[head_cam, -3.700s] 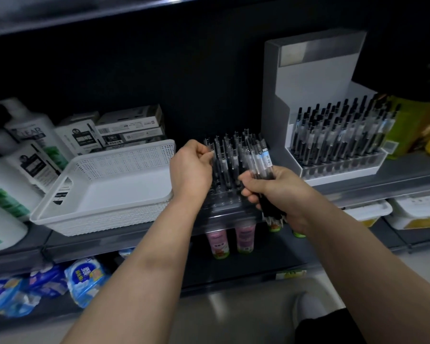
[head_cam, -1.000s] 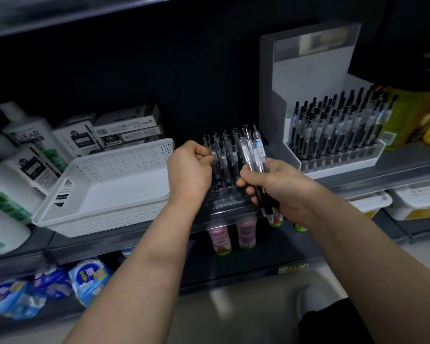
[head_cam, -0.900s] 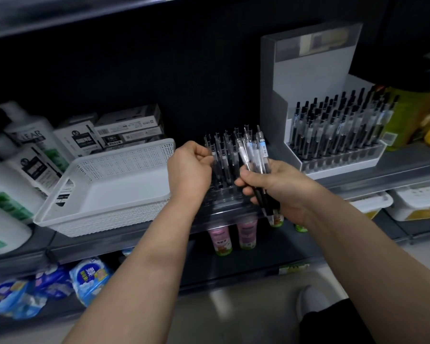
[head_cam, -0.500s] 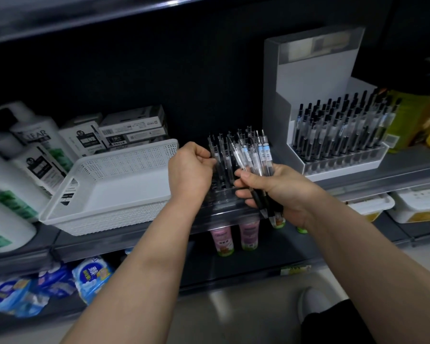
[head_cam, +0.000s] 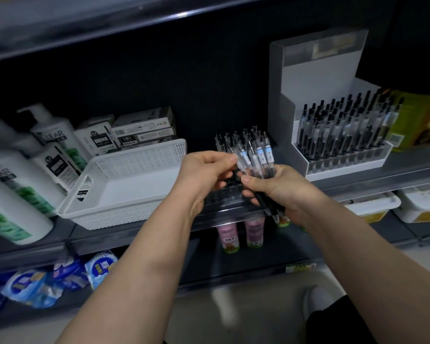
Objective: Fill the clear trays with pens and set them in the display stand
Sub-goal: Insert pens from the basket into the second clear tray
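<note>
Lifted from the clear tray (head_cam: 222, 196), the left hand (head_cam: 205, 173) now pinches one pen (head_cam: 241, 161) among the bundle of pens (head_cam: 262, 161) gripped by the right hand (head_cam: 279, 188). That partly filled tray sits on the shelf (head_cam: 358, 181), left of the display stand (head_cam: 315, 78).

Shelf (head_cam: 382, 180): bottles (head_cam: 23, 170) stood at far left; basket (head_cam: 124, 184) set right of them; boxes (head_cam: 139, 130) stacked behind basket. Clear tray (head_cam: 224, 197) placed right of basket at shelf's front edge, pens (head_cam: 236, 137) stood in its rear rows. Display stand (head_cam: 315, 70) set right of tray; filled tray (head_cam: 345, 162) seated in its lower part. Bundle of pens (head_cam: 261, 157) held in right hand (head_cam: 278, 187) above clear tray's front; leftmost pen (head_cam: 240, 160) pinched by left hand (head_cam: 204, 175). Below: cups (head_cam: 241, 232) under clear tray, packets (head_cam: 60, 276) at left, tubs (head_cam: 372, 207) at right.
</note>
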